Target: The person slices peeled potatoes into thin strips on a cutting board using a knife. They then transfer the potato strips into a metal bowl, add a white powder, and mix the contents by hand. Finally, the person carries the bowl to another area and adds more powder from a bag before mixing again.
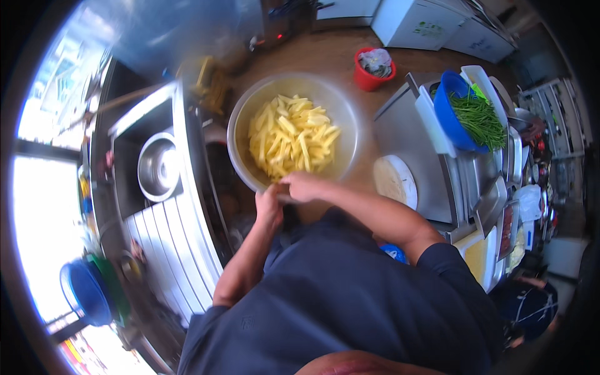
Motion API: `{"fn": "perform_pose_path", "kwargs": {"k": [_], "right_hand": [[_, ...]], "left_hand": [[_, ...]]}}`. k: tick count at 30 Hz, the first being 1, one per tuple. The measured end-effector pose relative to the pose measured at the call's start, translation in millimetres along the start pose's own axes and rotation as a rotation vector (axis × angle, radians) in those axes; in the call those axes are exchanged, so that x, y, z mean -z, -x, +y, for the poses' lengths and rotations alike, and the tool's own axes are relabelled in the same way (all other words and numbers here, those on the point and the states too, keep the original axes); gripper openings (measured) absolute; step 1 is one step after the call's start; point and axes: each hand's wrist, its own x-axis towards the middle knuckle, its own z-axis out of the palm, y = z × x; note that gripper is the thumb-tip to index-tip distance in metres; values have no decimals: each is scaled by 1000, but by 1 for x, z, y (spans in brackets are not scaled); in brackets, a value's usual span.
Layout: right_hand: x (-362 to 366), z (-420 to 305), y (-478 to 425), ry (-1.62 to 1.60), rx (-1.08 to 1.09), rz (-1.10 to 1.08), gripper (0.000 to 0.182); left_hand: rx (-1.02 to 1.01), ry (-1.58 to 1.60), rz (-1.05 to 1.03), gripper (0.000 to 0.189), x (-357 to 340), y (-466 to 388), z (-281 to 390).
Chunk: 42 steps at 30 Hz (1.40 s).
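Note:
A large round metal bowl (349, 136) holds a heap of pale yellow cut potato sticks (295, 136). My left hand (269, 204) and my right hand (302, 186) are close together at the bowl's near rim, just in front of my body. The fingers of both hands are bent and nearly meet. Something small and dark shows between them, too blurred to name; whether they grip it or the rim cannot be made out.
On the left stands a sink unit (190, 187) with a metal basin (159, 166). Rightward are a steel counter (408, 136), a round board (395, 182), a blue bowl (445, 112) of green stalks (478, 117) and metal trays. A red bin (368, 82) stands beyond; a person (527, 304) is at lower right.

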Motion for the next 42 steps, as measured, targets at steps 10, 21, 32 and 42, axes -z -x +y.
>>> {"fn": "perform_pose_path", "kwargs": {"k": [10,21,32,42], "right_hand": [[252,87,-170,152,-133,110,42],[490,130,-205,81,-33,395,25],[730,276,-339,261,-673,393,91],[848,457,-342,11,-914,711,61]], "left_hand": [[119,-108,-184,36,-148,-224,114],[102,-36,-156,32,-372,-368,188],[346,-402,-488,37,-610,-580,229],[476,-695,-742,39,-836,-708,215]]}}
